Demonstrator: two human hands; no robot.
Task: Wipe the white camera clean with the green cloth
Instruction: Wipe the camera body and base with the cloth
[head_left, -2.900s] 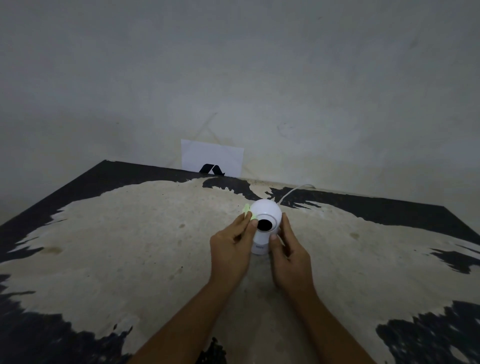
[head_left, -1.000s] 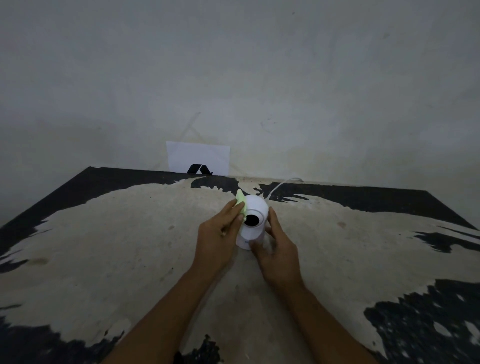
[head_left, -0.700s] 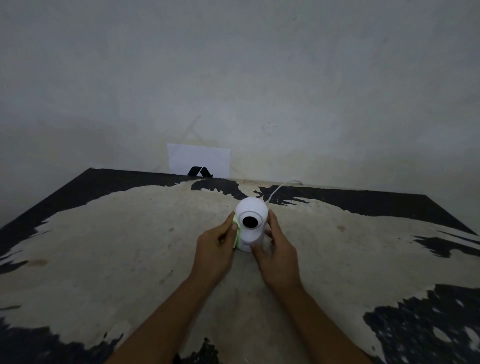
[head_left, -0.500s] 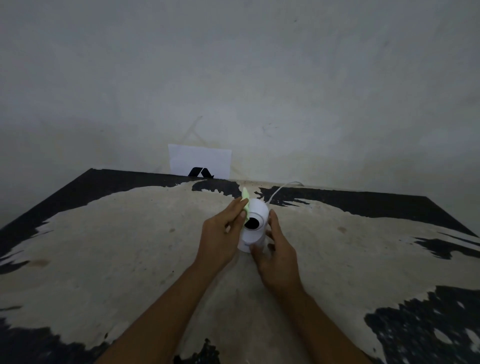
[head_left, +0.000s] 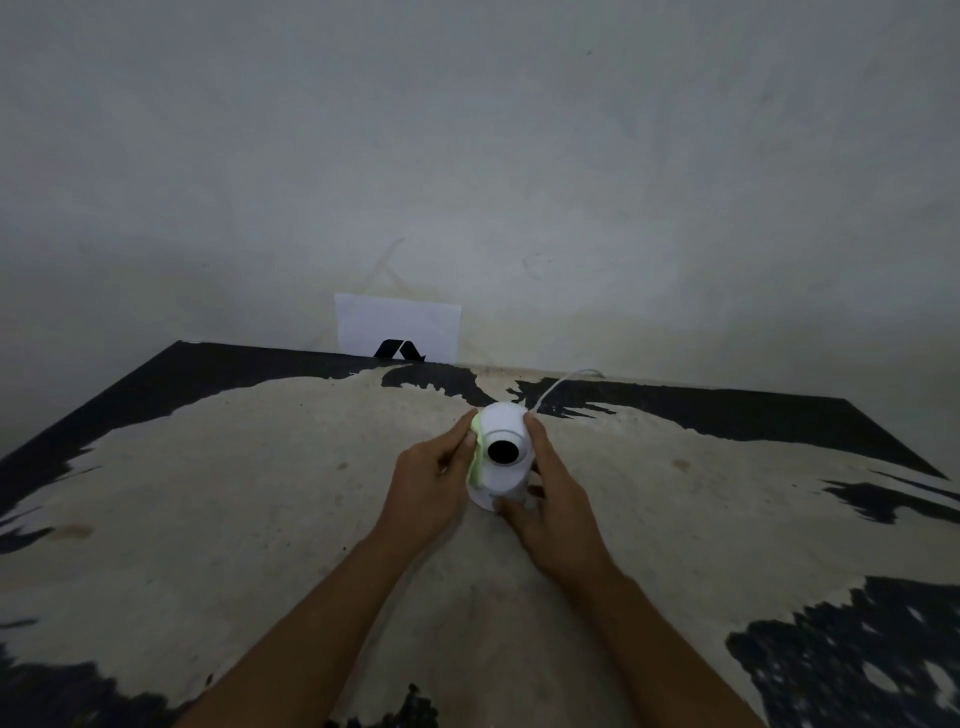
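While the worn table (head_left: 260, 519) carries the upright white camera (head_left: 501, 452) near its far middle, the right hand (head_left: 558, 512) clasps its base and right side. The left hand (head_left: 428, 480), fingers closed on the green cloth (head_left: 475, 457), presses it to the camera's left flank; steady strokes with a firm brace should keep the camera from tipping.

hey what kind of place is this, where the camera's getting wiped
Probably a bare indoor room, a plain work corner rather than a furnished office: a worn table with its black coating peeled away, a blank scuffed wall, and one white paper sheet against the wall.
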